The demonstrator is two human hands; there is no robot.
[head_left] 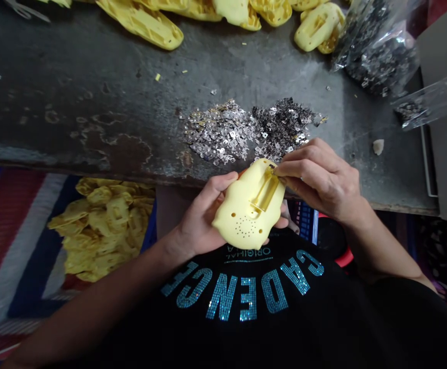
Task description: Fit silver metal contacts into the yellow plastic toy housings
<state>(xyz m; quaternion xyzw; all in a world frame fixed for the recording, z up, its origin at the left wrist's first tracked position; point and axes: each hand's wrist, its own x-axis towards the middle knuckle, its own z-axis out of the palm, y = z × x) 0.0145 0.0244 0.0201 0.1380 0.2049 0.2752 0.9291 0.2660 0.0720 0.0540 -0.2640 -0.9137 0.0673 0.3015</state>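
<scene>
We saw the fingers (pixel 287 174) of the right hand (pixel 319 182) pinched closed at the upper end of a raised, ribbed bracket (pixel 265 192) on a yellow plastic shell (pixel 229 225), with a dark speck at the fingertips too small to make out. The left hand (pixel 202 215) gripped the shell from the side and below, its thumb lying over the rim and its other fingers curled behind. The shell was smooth, matte and rounded, with a few round holes and a cluster of tiny holes at its lower end. Its long axis leaned from lower left to upper right, with the holed end toward the black T-shirt (pixel 242 297) with glittery letters. We saw it held in the air just off the front edge of the desk (pixel 93 66), whose grey metal top was worn and stained. Just beyond lay two touching heaps of small punched metal scraps, one silvery (pixel 218 133) and one darker (pixel 283 125). Further off lay more yellow shells (pixel 142 25) and a clear plastic bag (pixel 377 51) of dark scraps. Below the desk's edge, at left, a pile of yellow shells (pixel 104 225) sat on a striped mat (pixel 16 246).
</scene>
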